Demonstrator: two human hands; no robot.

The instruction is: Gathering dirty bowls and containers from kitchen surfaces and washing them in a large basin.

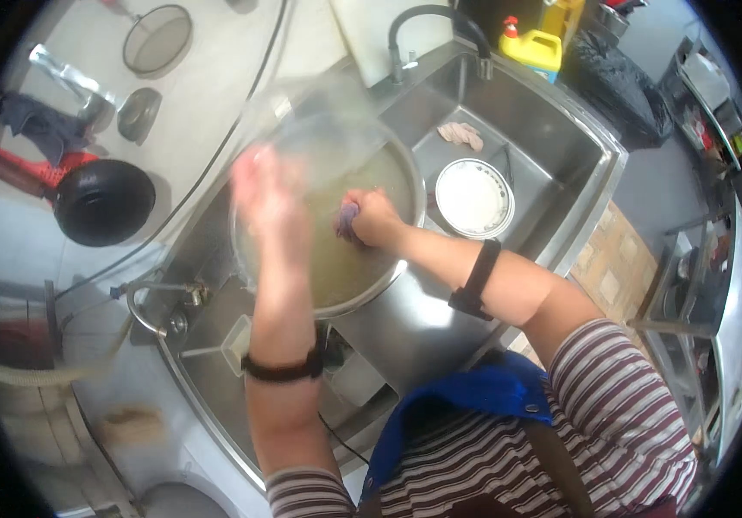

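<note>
A large round basin (419, 194) of cloudy, yellowish-green water lies before me over the sink. My right hand (376, 219) is closed around a bunched purple cloth or scrubber (347, 221), low over the water. Motion blurs my left hand (267, 191) at the basin's left side. It grips what looks like a translucent object (319, 103), also blurred, which spreads above the far part of the basin; its exact kind is unclear. A stack of white plates with patterned rims (474, 197) sits to the right, in the other sink bowl (532, 155).
Near the plates lies a wrung pale cloth (461, 135). A black faucet (439, 11) arches over that bowl, with a yellow jug (532, 52) behind. At left are a black frying pan (104, 202), a ladle (139, 115), a strainer (157, 40) and a metal tap (144, 311).
</note>
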